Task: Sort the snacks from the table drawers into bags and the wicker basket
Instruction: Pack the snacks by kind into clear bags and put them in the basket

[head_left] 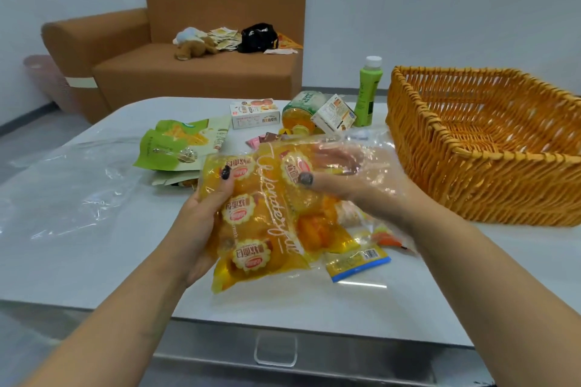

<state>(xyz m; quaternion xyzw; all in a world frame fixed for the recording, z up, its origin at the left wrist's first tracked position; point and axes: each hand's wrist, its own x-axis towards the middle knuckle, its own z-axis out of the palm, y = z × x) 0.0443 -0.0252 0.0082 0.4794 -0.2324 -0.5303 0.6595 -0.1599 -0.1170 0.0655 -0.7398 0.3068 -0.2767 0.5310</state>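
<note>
A clear plastic bag [371, 166] lies at the middle of the white table [78, 245], with yellow bread packets [251, 229] inside it. My left hand [201, 217] grips the bag and packets from the left, thumb on top. My right hand [342, 176] is inside the bag, its fingers curled over a yellow packet. An orange wicker basket [490, 166] stands at the right, nothing visible inside it. Green snack pouches [169, 148] lie behind the bag on the left.
At the table's far side are a white snack box [254, 115], an orange-filled bottle on its side [298, 113], a small carton [334, 115] and an upright green bottle [367, 91]. Another clear bag [63, 185] lies left. A drawer handle [276, 352] shows below. A brown sofa [195, 72] stands behind.
</note>
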